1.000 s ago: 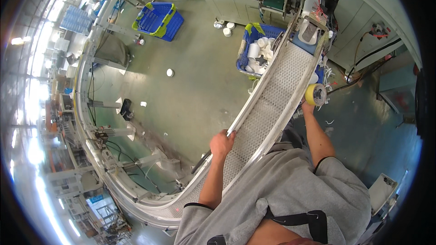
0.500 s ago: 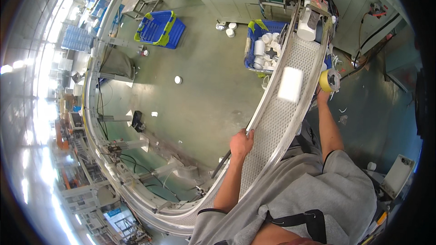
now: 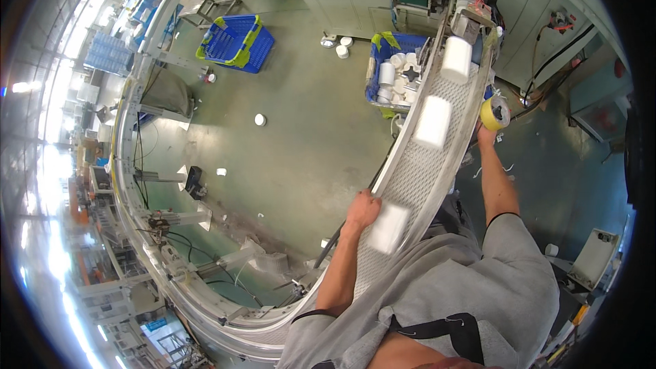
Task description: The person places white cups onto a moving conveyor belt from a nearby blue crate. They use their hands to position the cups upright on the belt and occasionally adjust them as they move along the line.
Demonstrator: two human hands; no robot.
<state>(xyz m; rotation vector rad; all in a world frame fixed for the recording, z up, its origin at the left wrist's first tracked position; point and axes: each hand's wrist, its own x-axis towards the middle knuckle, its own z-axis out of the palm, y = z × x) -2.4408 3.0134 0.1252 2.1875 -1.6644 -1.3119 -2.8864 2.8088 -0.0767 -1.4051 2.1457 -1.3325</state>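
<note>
A slatted conveyor (image 3: 425,171) runs past me, carrying white plastic containers. One container (image 3: 456,59) lies at the far end and a second (image 3: 432,121) farther down the belt. The third container (image 3: 389,227) is beside my left hand (image 3: 363,209), which is closed over the conveyor's left side rail. On the right, my right hand (image 3: 486,135) is at the outer side of the conveyor, just below a yellow tape roll (image 3: 495,113). The roll and rail hide its fingers, so whether it grips anything does not show.
Left of the conveyor's far end, a blue basket (image 3: 372,85) holds white containers and pieces. Another blue basket (image 3: 236,44) with yellow-green tape stands farther left. A white cap (image 3: 260,119) lies on the floor. The conveyor curves away at the lower left.
Containers have travelled along the belt toward me; one is now beside my left hand, and another has entered at the far end. Both hands keep nearly the same places.
</note>
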